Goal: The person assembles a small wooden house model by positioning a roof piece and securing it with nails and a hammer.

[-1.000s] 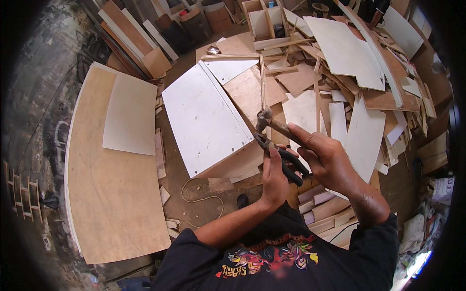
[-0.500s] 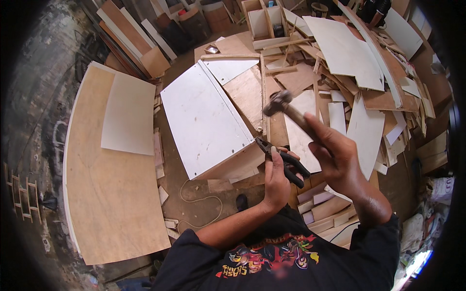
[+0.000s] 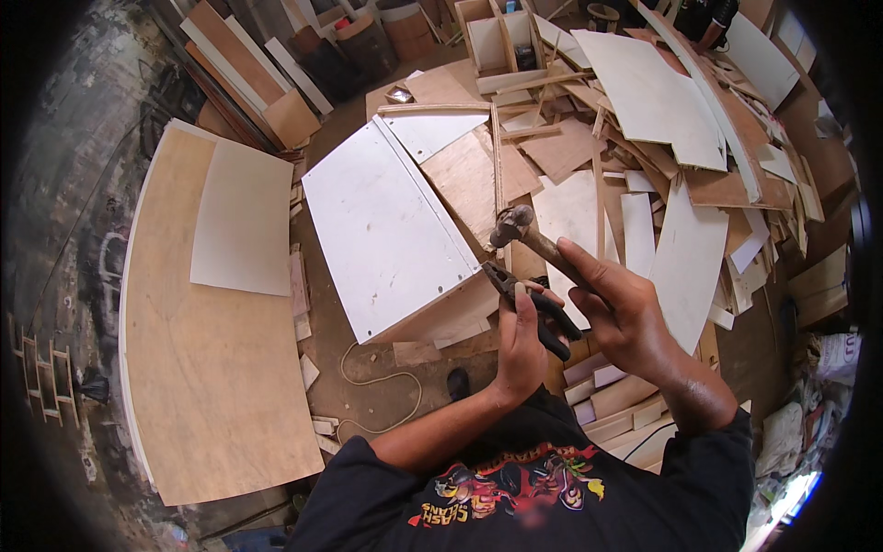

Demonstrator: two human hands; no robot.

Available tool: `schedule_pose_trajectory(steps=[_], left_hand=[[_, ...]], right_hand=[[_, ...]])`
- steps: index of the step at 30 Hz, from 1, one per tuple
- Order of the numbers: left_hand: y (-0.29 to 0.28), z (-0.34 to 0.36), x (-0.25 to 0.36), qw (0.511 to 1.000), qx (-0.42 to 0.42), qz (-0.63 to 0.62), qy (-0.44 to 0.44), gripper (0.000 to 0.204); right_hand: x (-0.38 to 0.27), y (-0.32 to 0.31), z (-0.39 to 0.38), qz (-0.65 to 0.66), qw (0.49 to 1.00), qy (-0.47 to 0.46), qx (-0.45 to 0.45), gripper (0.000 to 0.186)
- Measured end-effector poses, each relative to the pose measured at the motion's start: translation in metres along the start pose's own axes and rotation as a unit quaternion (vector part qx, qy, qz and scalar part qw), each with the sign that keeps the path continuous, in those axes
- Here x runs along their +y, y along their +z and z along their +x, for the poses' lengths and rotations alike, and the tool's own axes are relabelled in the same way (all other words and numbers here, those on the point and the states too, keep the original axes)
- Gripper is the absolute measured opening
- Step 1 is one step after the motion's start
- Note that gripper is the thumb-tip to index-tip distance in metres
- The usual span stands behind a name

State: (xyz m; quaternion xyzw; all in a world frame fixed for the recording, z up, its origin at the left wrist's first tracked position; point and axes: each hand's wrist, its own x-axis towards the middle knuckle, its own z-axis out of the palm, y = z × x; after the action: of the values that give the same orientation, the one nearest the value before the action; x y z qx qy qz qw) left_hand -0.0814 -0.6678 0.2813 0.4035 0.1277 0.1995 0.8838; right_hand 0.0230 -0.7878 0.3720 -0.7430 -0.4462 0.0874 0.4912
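My left hand is closed round a pair of black-handled pliers. The jaws of the pliers meet the near right corner of a white-topped wooden box; whether they pinch anything there is too small to tell. My right hand grips a hammer by its wooden handle. The hammer's dark metal head hangs just above the plier jaws, apart from them as far as I can see. Small dark fastener heads dot the edge of the white panel near that corner.
At the left stands a large plywood sheet with a pale board on it. Wood offcuts and white panels pile up at the right. A thin cord curls on the floor. Another person's arm shows at the far right.
My right hand has lowered the hammer, its head coming down and slightly left toward the pliers. My left hand and the pliers have barely shifted.
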Motion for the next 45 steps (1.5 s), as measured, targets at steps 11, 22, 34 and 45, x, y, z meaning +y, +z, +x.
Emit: schedule_pose_trajectory(steps=[11, 22, 34, 45], left_hand=[[-0.003, 0.005, 0.009, 1.0, 0.003, -0.007, -0.024, 0.038], [-0.004, 0.006, 0.002, 0.999, 0.002, 0.049, -0.009, 0.041], [-0.003, 0.001, 0.006, 1.0, 0.007, -0.008, -0.028, 0.039], [-0.001, 0.0, 0.005, 0.999, 0.024, 0.019, -0.028, 0.038]], right_hand=[[0.001, 0.006, -0.004, -0.058, 0.997, 0.022, -0.049, 0.065], [-0.004, -0.003, 0.003, -0.142, 0.986, 0.017, -0.09, 0.075], [-0.002, 0.008, -0.007, -0.053, 0.998, 0.015, -0.029, 0.067], [0.0, 0.012, -0.008, -0.066, 0.985, -0.094, 0.126, 0.069]])
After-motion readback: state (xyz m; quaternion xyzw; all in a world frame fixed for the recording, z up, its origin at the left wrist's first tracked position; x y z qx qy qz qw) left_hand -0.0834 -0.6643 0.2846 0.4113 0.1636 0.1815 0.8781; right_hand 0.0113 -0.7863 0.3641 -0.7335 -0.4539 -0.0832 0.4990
